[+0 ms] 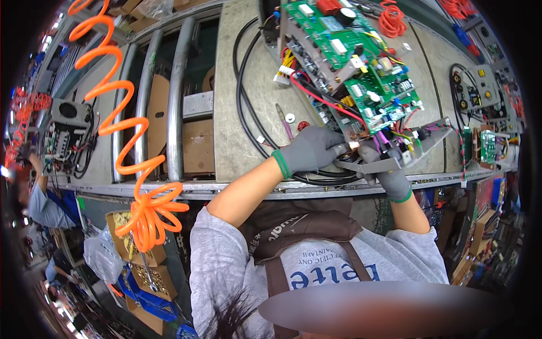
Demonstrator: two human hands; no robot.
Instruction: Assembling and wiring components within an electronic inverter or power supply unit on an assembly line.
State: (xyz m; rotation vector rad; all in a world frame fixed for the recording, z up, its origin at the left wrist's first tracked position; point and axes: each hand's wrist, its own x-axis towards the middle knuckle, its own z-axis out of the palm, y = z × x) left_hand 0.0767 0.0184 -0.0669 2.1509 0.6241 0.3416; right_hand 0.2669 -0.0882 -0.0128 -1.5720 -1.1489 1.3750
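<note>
I see left hand (311, 151) near green board (381, 103), cannot tell whether gripping; right hand (393, 182) holding grey metal strip (379, 165).

Bright centre; dark, warped edges

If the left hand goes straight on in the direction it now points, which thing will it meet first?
The left hand would probably first meet the small pale piece just ahead, then the right hand; depth is unclear in this single view.
</note>
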